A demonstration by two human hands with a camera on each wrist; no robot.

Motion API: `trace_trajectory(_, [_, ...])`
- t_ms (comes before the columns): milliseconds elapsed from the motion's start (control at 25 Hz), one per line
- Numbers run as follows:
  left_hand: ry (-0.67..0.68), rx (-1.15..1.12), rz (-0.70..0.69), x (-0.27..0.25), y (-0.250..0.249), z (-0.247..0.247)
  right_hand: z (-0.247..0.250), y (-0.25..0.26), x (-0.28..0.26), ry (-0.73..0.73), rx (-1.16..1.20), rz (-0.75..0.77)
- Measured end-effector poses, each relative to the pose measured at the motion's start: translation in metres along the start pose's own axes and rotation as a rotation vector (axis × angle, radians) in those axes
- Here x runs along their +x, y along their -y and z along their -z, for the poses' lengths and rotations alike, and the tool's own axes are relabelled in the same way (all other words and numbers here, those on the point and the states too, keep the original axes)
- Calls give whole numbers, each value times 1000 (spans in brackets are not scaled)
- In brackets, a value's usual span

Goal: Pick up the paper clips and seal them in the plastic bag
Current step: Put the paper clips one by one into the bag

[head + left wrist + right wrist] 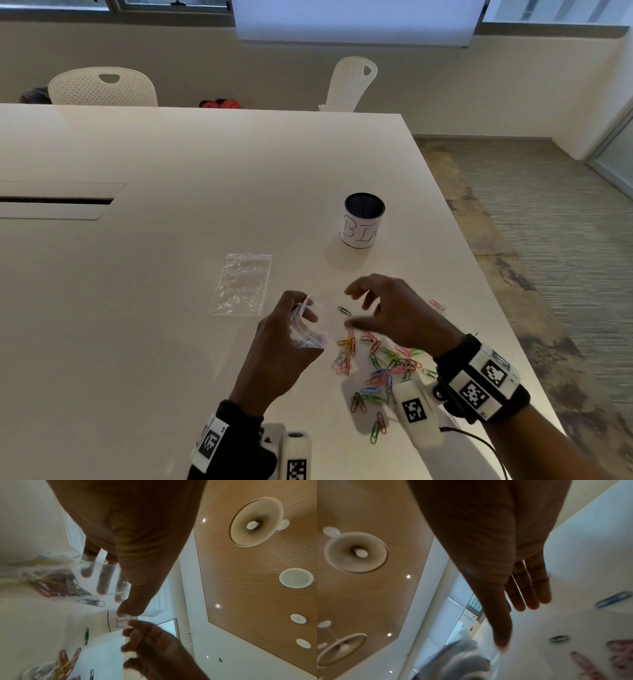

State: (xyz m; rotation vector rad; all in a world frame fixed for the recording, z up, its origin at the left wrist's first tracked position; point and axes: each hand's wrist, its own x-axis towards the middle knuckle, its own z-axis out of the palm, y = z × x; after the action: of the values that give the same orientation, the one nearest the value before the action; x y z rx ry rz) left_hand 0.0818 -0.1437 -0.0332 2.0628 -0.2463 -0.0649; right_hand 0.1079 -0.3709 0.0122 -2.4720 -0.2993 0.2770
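My left hand [294,329] grips a small clear plastic bag [308,330] with several coloured paper clips inside, held just above the white table [171,240]. In the left wrist view the fingers [102,580] show through the bag [56,574], which holds clips. My right hand [376,308] hovers to the right of the bag with fingers spread and relaxed, holding nothing; the right wrist view shows its fingers [530,588] straight. A pile of loose coloured paper clips [380,370] lies on the table under and near the right hand. One green clip [344,310] lies apart between the hands.
A second, empty clear bag [241,284] lies flat left of centre. A black cup with a white label [363,219] stands behind the hands. A pink clip [437,305] lies near the table's right edge. A cable slot [54,200] is at far left.
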Motion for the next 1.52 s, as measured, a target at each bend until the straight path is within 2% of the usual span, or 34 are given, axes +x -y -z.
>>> trace_trajectory(80, [-9, -4, 4, -1, 1, 1, -9, -10, -1, 218, -153, -57])
trace_trajectory(160, [-11, -3, -1, -1, 1, 1, -20, -14, -3, 280, -233, -51])
trace_trajectory(320, [-12, -16, -2, -1, 0, 0, -40, -15, 1, 250, -337, -15])
trace_trajectory(800, [-15, -1, -2, 0, 2, -1, -52, -18, 9, 100, -192, 23])
trace_trajectory(1000, [-19, -10, -7, 1, 2, 0, -65, -7, 8, 106, -301, 57])
trace_trajectory(1200, [-15, -21, -8, 2, 1, 1, -67, -8, 11, 59, -308, 103])
trace_trajectory(1520, [-4, -5, -6, 3, 1, 1, -49, -16, -12, 154, -392, 153])
